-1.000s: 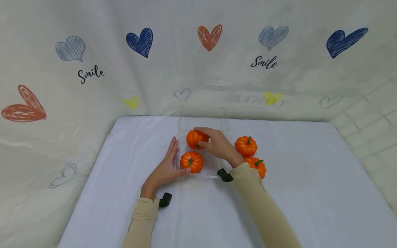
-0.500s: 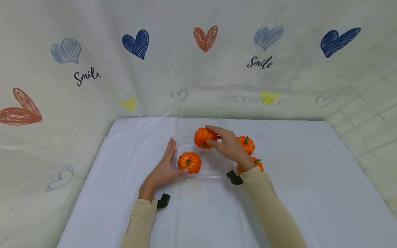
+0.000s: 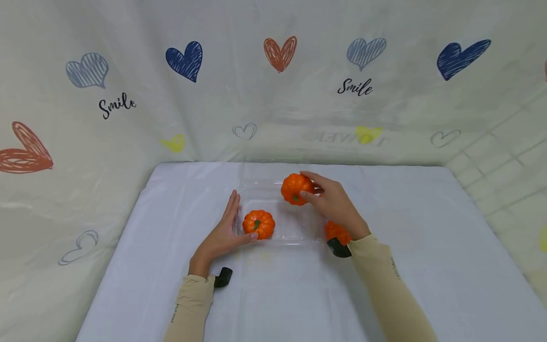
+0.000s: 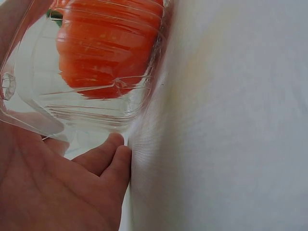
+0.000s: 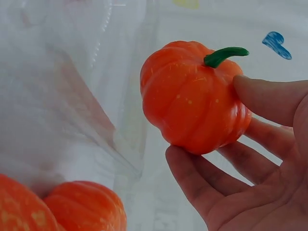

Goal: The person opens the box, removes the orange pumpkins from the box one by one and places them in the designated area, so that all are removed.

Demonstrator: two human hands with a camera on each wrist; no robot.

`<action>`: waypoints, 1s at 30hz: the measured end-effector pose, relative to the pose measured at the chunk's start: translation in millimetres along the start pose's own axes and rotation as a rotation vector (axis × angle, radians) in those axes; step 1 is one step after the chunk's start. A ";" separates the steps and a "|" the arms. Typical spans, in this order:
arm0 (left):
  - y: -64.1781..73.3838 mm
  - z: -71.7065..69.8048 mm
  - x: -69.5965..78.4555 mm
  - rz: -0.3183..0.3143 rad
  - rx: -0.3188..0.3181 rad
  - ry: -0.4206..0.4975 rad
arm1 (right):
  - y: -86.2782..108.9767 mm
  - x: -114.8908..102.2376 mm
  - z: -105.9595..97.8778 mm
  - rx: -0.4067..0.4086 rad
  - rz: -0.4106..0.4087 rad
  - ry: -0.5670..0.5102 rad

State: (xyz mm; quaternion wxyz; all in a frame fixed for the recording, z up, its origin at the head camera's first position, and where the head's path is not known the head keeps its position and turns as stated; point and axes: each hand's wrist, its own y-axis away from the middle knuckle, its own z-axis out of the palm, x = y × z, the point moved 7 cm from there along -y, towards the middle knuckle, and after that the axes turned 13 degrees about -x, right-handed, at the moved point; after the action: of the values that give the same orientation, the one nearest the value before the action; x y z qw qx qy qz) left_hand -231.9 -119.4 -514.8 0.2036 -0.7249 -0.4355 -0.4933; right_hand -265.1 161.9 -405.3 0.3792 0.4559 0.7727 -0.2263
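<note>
My right hand [image 3: 339,204] holds a small orange toy pumpkin [image 3: 296,189] with a green stem, raised over the back right of a clear plastic box [image 3: 295,243]. In the right wrist view, thumb and fingertips grip this pumpkin [image 5: 187,101] from one side. Another orange pumpkin [image 3: 259,224] sits inside the box at its front left. My left hand [image 3: 220,237] lies against the box's left side, fingers straight and thumb at the front. Through the clear wall, the left wrist view shows the pumpkin [image 4: 110,48] inside.
More orange pumpkins [image 3: 336,232] lie right of the box, mostly hidden by my right hand and wrist. Two of them show at the lower left of the right wrist view, one pumpkin [image 5: 89,207] behind the other. A white cloth [image 3: 427,247] covers the table; a heart-patterned curtain [image 3: 279,95] hangs behind.
My right hand has carried its pumpkin rightward from the box's back left, now covering more of the pumpkins on the right. The left hand keeps its place against the box.
</note>
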 end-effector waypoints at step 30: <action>0.3 0.6 2.7 0.030 -0.011 0.007 | 60.0 36.2 -55.1 0.251 0.096 0.029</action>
State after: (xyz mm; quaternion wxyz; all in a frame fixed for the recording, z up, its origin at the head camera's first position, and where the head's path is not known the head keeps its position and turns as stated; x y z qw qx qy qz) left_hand -231.0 -117.9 -512.6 0.2082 -0.7308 -0.4212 -0.4951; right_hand -244.2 248.5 -400.6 0.3185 0.5393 0.7210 -0.2963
